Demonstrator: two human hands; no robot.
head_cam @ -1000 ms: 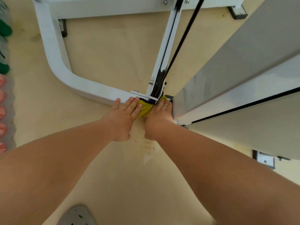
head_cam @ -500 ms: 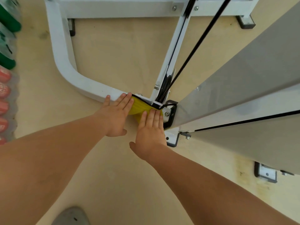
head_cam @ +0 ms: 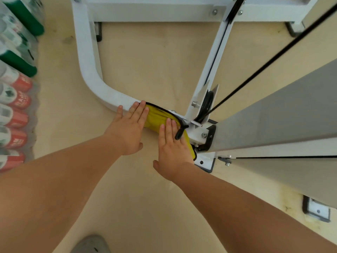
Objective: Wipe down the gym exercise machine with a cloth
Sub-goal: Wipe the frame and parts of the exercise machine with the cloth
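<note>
On white frame (head_cam: 102, 92), two hands, one cloth (head_cam: 156, 119)

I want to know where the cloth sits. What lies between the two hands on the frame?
In the head view, the yellow cloth lies bunched between the left hand and right hand, draped over the white base frame.

The right hand (head_cam: 172, 148) has drawn back from the frame joint and now lies flat, fingers spread over the yellow cloth (head_cam: 156, 118), more of which apparently shows than before.
</note>
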